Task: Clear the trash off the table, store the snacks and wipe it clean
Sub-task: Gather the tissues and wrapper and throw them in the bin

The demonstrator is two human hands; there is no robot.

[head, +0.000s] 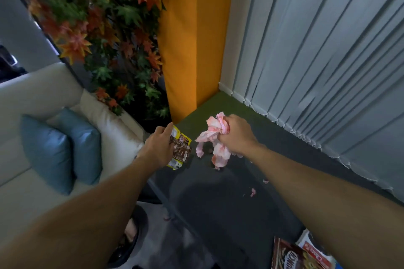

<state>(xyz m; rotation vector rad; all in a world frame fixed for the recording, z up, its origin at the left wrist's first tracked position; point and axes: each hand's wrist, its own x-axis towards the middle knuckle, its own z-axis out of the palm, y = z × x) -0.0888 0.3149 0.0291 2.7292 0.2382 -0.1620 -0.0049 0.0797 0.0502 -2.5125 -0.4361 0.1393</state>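
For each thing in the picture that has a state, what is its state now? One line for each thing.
left hand: shut on the snack packet
snack packet: held, crumpled
right hand: shut on the pink tissue
pink tissue: crumpled, held above the table
table: dark, with pink scraps lying on it
snack boxes: lying at the table's near corner

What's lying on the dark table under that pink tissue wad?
Below the pink tissue wad in the right hand, small pink scraps dot the table. Whatever lies directly beneath the wad is hidden.

Bench [229, 214]: dark, smooth, faintly glossy top. Wad [215, 137] in right hand [237, 135]: thin crumpled pink-white paper, matt; packet [180, 149] in left hand [159, 148]: glossy printed film. Cushion [54, 148]: blue, satin sheen.
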